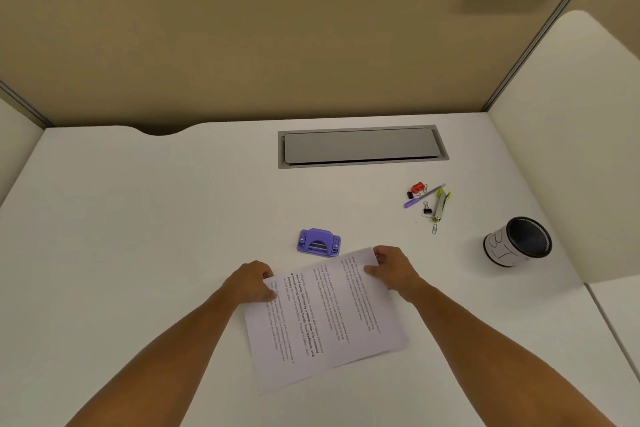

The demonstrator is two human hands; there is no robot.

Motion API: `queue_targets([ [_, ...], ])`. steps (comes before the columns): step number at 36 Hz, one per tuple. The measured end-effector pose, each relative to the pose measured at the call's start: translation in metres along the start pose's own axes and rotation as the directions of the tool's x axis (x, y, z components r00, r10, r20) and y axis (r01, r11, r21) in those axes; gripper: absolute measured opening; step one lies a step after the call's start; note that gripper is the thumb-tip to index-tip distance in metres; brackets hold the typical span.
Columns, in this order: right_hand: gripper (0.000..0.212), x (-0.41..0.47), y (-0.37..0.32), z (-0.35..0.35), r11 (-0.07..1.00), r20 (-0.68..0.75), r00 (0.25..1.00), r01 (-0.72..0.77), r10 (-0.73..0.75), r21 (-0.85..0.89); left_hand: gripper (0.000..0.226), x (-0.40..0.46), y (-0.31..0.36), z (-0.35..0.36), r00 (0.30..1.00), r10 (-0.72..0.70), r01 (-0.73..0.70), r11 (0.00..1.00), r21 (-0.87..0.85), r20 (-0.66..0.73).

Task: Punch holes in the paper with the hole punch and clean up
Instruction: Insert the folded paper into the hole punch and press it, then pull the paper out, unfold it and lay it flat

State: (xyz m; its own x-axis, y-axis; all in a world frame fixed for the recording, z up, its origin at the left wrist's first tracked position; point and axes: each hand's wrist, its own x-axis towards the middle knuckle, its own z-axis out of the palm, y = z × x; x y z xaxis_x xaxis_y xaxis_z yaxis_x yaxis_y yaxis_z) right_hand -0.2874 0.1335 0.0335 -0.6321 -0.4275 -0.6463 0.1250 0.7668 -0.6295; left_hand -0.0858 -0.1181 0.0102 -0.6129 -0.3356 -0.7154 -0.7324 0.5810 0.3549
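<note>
A printed sheet of paper (325, 319) lies turned sideways on the white desk (138, 218), text running up and down. My left hand (251, 282) grips its far left corner, fingers curled over the edge. My right hand (391, 269) pinches the far right corner. A purple hole punch (318, 242) sits just beyond the paper's far edge, between my two hands, with a small gap to the sheet.
Back right lies a small pile of stationery (427, 203): a purple pen, a compass, binder clips and paper clips. A black mesh pen cup (517, 241) lies tipped at the right. A grey cable hatch (360, 146) is set into the desk near the beige partition.
</note>
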Motion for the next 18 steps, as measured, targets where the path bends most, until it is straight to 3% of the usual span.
queue_targets([
  [5,0.026,-0.001,-0.021,-0.006,0.993,0.025,0.995,0.094,-0.092,-0.076,0.031,-0.004,0.012,0.000,0.996,0.081,-0.078,0.993,-0.084,0.032],
  [10,0.025,-0.008,-0.046,-0.017,0.938,0.032,0.975,0.221,-0.221,-0.267,0.035,-0.009,0.034,0.000,0.980,0.196,-0.185,0.965,-0.184,0.040],
  [14,0.018,-0.015,-0.064,-0.029,0.879,0.030,0.950,0.301,-0.312,-0.370,0.042,-0.017,0.059,-0.003,0.955,0.296,-0.275,0.896,-0.349,0.006],
  [18,0.015,-0.024,-0.080,-0.038,0.819,0.045,0.918,0.373,-0.394,-0.436,0.032,-0.028,0.080,-0.007,0.934,0.349,-0.342,0.816,-0.465,-0.075],
])
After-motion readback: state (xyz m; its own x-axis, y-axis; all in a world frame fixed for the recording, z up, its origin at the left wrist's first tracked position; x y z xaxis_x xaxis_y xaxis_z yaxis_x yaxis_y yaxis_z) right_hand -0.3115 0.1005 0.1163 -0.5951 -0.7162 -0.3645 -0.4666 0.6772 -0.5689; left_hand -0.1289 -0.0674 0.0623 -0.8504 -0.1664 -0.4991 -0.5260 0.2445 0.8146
